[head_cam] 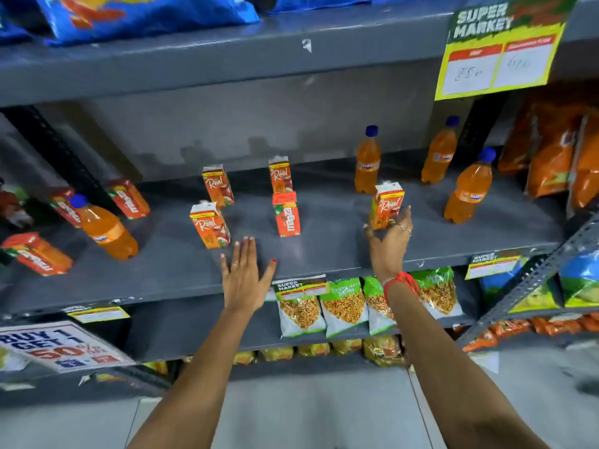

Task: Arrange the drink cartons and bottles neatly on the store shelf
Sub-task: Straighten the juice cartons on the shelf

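Right hand (pixel 390 236), fingers half-curled, cupping small orange cardboard juice carton (pixel 386 205) right of frame centre on grey metal shelf (pixel 324 254); light, stiff, probably best pinched by flat sides; left hand (pixel 244 275) spread, empty.

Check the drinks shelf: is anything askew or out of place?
Yes. At the left end, one orange bottle lies on its side, and three cartons lie flat. Elsewhere bottles and cartons stand upright but scattered, not in rows.
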Tool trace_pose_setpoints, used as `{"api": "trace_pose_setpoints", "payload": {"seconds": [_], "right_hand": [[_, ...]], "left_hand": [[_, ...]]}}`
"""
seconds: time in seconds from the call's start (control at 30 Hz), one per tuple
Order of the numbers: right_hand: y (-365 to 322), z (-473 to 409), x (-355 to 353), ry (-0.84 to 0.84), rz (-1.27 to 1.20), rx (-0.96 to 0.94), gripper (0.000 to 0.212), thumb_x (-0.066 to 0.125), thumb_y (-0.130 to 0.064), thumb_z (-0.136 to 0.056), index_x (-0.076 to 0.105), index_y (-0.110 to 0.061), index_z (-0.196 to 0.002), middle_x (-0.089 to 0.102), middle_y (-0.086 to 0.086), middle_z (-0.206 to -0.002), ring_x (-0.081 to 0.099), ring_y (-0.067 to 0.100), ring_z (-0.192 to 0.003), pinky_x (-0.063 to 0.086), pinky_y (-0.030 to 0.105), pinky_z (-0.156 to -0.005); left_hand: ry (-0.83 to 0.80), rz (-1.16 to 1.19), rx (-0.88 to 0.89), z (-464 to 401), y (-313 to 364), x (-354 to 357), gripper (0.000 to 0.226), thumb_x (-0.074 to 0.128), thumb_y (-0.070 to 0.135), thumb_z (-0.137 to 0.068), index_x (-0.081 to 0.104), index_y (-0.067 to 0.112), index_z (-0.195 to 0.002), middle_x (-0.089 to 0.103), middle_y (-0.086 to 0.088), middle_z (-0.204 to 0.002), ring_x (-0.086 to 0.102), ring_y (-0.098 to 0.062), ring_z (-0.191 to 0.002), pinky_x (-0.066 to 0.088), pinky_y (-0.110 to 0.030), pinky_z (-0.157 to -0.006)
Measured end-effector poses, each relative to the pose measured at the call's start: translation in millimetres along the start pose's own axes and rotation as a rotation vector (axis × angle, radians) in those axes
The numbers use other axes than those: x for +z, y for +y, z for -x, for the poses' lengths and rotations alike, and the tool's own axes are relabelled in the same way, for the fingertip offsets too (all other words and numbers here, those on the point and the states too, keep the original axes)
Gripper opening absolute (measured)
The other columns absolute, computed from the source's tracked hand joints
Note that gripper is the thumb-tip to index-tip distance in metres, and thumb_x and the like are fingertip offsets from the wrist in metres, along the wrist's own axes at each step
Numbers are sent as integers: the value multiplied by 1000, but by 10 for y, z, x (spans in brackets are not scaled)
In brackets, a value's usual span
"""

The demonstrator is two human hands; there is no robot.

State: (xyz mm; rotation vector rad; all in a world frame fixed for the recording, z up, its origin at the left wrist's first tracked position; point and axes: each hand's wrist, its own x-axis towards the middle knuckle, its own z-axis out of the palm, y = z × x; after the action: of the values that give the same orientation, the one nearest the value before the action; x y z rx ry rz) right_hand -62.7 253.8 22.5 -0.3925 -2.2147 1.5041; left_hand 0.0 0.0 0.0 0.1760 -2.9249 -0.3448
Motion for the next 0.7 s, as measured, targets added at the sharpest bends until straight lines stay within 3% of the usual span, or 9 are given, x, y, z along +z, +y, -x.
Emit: {"api": "trace_pose_setpoints", "payload": {"seconds": [0.13,0.23,0.37,0.57,0.7], "right_hand": [[65,-172,37,37,42,-2,66,72,-9,-76,38,0,-131,51,22,-128,49,39,-118,42,48,-101],[89,-168,84,70,10,-15,50,71,-11,-75,46,-7,-118,60,18,-115,58,37,-106,44,34,-88],[-9,-89,316,-56,-12,-60,48,75,-16,-74,47,-12,-113,67,14,-105,63,33,-96,40,26,-78],[-250,25,762,-240,-24,-109,51,76,-18,-75,45,-9,-114,67,16,-109,63,33,-99,49,37,-84],[-281,59,848,-267,-43,-99,53,75,-16,-76,44,-9,-119,63,15,-116,61,31,-106,51,42,-91]], "left_hand": [[-4,-93,-1,16,-44,91,67,27,51,-91,17,10,-142,23,-7,-153,15,-23,-142,10,-46,-117],[15,-74,1,18,-36,113,66,28,51,-91,18,12,-143,24,-6,-153,15,-22,-143,10,-43,-117],[15,-99,-8,23,-32,138,67,27,53,-90,18,13,-143,23,-3,-153,14,-20,-143,9,-41,-116],[8,-91,-8,24,-32,116,67,25,55,-90,18,16,-143,21,-1,-154,12,-18,-143,6,-40,-117],[13,-72,-15,22,-23,91,66,26,55,-90,19,16,-143,22,-1,-154,12,-18,-143,4,-39,-116]]}}
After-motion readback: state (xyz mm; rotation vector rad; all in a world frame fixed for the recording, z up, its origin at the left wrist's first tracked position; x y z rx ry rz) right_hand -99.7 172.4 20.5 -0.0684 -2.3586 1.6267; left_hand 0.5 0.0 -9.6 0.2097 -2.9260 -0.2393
